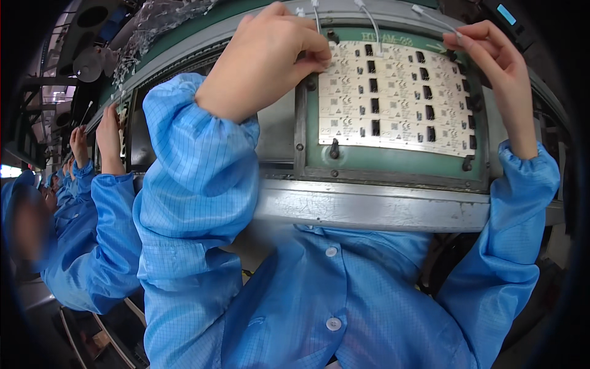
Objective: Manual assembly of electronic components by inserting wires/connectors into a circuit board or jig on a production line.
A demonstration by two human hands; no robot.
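Note:
A white circuit board panel (397,98) with rows of black components lies in a green fixture (393,161) with a dark frame. My left hand (267,58) is closed in a pinch over the panel's upper left corner. What its fingertips hold is hidden, though a white cable (316,13) runs down close behind them. Above the upper right corner, my right hand (499,55) pinches a thin white cable (435,19), whose white connector end points up and left. Another short white cable (372,21) rises from the panel's top edge, between my hands.
A metal rail (369,206) runs along the near edge. Dark clamps, such as one below the panel (334,149), stick up from the fixture. A heap of white-ended cables (136,46) lies at the far left. Co-workers in blue sleeves (114,203) work along the line to my left.

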